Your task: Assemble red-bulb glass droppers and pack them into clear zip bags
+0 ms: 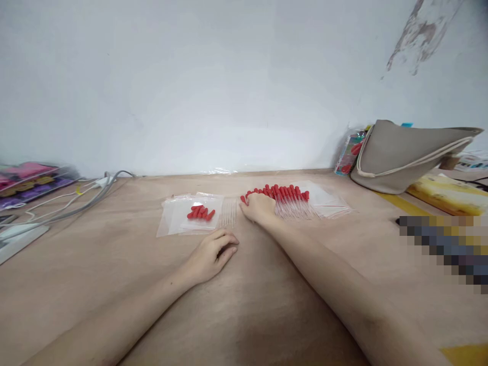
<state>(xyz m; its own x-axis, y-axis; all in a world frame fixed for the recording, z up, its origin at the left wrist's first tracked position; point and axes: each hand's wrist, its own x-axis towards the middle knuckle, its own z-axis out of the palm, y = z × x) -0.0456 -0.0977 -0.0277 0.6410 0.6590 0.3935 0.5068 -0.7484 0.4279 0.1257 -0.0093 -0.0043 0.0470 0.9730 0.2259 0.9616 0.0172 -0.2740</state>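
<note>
My right hand is closed at the left end of a row of droppers with red rubber bulbs and clear thin tubes. A red bulb shows right at its fingertips, while the tube below is hidden or too faint to see. My left hand rests on the table nearer to me, thumb apart from the loosely curled fingers, holding nothing. Beyond it, several loose red bulbs lie on clear plastic bags. Between these bags and my right hand lie several bare clear tubes side by side.
More clear bags lie to the right of the droppers. A grey drawstring bag and a yellow packet stand at the right. Cables, a white power strip and a box of colourful items occupy the left.
</note>
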